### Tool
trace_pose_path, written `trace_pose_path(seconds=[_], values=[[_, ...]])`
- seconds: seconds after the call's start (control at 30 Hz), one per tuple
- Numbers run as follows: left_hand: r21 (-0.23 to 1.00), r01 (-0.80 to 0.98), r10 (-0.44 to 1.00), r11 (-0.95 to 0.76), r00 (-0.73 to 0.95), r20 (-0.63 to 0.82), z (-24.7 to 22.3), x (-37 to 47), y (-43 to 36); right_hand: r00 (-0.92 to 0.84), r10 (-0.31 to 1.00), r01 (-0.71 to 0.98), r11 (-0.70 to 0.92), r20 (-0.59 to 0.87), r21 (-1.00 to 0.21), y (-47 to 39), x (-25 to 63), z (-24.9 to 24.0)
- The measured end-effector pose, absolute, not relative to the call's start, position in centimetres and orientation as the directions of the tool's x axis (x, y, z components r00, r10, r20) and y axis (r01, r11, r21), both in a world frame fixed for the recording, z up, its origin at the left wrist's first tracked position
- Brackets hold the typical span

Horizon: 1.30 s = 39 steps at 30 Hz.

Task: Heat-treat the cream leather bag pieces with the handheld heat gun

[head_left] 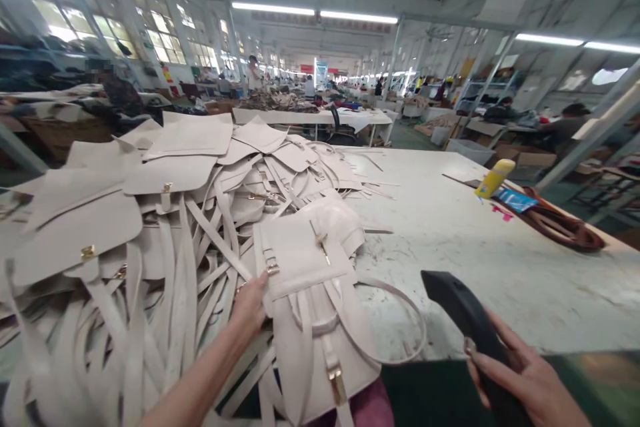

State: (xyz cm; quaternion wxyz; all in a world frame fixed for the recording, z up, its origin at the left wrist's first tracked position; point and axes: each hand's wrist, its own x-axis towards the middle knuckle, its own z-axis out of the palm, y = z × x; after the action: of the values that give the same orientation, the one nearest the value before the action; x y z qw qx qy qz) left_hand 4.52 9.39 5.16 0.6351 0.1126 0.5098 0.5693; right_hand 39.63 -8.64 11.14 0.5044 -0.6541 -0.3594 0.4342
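A beige leather-look bag [327, 327] with gold buckles, a loop handle and long straps lies at the table's front edge, its lower part hanging over. My left hand [253, 303] is closed on its left edge, just below a small buckle; some fingertips are hidden behind it. To the right of the bag, apart from it, my right hand [520, 370] is wrapped round a black curved tool [460, 307] with a flat, blunt end pointing up and left. The tool's exact kind does not show. One thin strap [423, 323] loops out between bag and tool.
A high heap of similar beige bag pieces [170, 133] and straps covers the table's left side. On the pale tabletop [415, 213], at right, lie a yellow bottle [495, 177], a blue packet [517, 200] and coiled brown straps [565, 230]. Other people and worktables stand beyond.
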Motion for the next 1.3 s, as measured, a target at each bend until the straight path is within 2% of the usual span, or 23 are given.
trace_pose_path(seconds=[0.1, 0.23, 0.4, 0.5, 0.7, 0.83, 0.97, 1.03, 1.17, 1.23, 1.3], values=[[0.792, -0.505, 0.867, 0.343, -0.155, -0.474, 2.5, 3.3, 8.2, 0.177, 0.939, -0.017, -0.297, -0.296, -0.955, -7.4, 38.9, 9.4], [0.846, -0.413, 0.907, 0.337, -0.098, -0.409, 2.5, 2.8, 7.4, -0.017, 0.951, -0.042, -0.308, -0.308, -0.950, -4.5, 37.6, 8.2], [0.866, -0.347, 0.893, 0.359, -0.143, -0.428, 2.3, 2.9, 7.5, -0.230, 0.893, -0.137, -0.424, -0.387, -0.895, -1.7, 35.4, 6.7], [0.873, -0.317, 0.893, 0.370, -0.140, -0.429, 1.7, 3.0, 7.7, -0.213, 0.890, -0.185, -0.443, -0.404, -0.877, -0.3, 34.9, 6.2], [0.848, -0.348, 0.885, 0.400, -0.093, -0.456, 1.7, 3.1, 7.7, -0.018, 0.944, -0.231, -0.326, -0.331, -0.917, 1.3, 36.6, 7.3], [0.809, -0.421, 0.879, 0.409, -0.055, -0.473, 2.2, 2.7, 7.7, -0.049, 0.936, -0.287, -0.346, -0.348, -0.893, -0.9, 37.5, 6.1], [0.721, -0.510, 0.849, 0.469, 0.036, -0.527, 2.9, 2.4, 7.8, -0.105, 0.912, -0.362, -0.407, -0.398, -0.839, -2.5, 36.2, 4.1], [0.679, -0.546, 0.832, 0.491, 0.061, -0.552, 3.1, 2.4, 7.7, -0.091, 0.901, -0.303, -0.431, -0.424, -0.850, -2.0, 35.2, 4.2], [0.599, -0.610, 0.806, 0.519, 0.115, -0.581, 3.3, 2.3, 7.3, 0.020, 0.929, -0.024, -0.368, -0.369, -0.929, 0.1, 33.2, 7.1], [0.532, -0.639, 0.788, 0.556, 0.201, -0.582, 3.3, 2.0, 7.0, -0.034, 0.937, 0.046, -0.346, -0.347, -0.937, 0.5, 32.0, 8.6], [0.468, -0.658, 0.775, 0.589, 0.296, -0.558, 3.2, 1.7, 6.6, -0.178, 0.905, 0.086, -0.376, -0.386, -0.923, 0.2, 30.5, 9.5]])
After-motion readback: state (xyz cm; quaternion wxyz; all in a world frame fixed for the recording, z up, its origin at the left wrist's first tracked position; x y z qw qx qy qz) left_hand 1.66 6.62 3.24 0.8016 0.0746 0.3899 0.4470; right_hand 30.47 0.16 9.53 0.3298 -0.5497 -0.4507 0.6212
